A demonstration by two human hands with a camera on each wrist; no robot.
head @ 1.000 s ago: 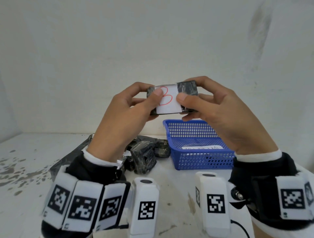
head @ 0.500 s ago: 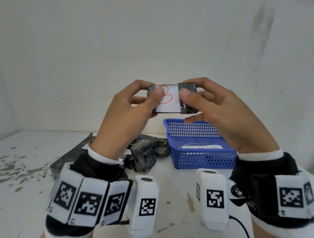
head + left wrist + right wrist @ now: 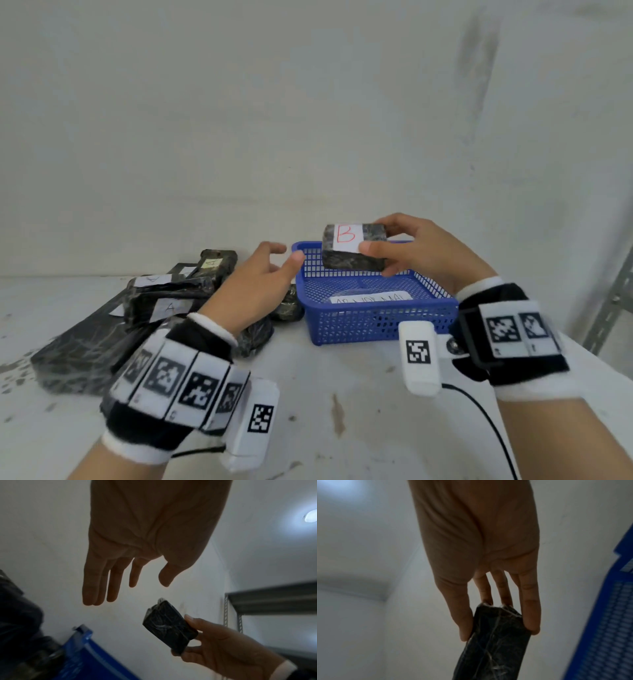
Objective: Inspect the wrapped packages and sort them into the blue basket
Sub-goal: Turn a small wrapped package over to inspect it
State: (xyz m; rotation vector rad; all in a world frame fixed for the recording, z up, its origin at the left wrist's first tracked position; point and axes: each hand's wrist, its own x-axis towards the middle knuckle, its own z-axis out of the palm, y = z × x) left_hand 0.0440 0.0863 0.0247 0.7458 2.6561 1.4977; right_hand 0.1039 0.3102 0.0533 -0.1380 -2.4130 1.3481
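A dark wrapped package (image 3: 354, 247) with a white label bearing a red "B" hangs just above the blue basket (image 3: 376, 325). My right hand (image 3: 387, 250) pinches it between thumb and fingers; the right wrist view shows the package (image 3: 494, 639) gripped at its end. My left hand (image 3: 270, 267) hovers empty to the left of the basket, fingers straight and relaxed (image 3: 96, 588), with the held package (image 3: 169, 626) a short way off it. The basket holds a white paper label (image 3: 371, 297) on its floor.
A pile of dark wrapped packages (image 3: 171, 294) with white "A" labels lies on the white table left of the basket, on a flat black wrapped sheet (image 3: 85, 353). A white wall stands close behind. A metal shelf upright (image 3: 613, 308) is at the far right.
Both hands held the "B" package up at eye level; now my left hand has let go and the right hand has carried the package down over the basket.
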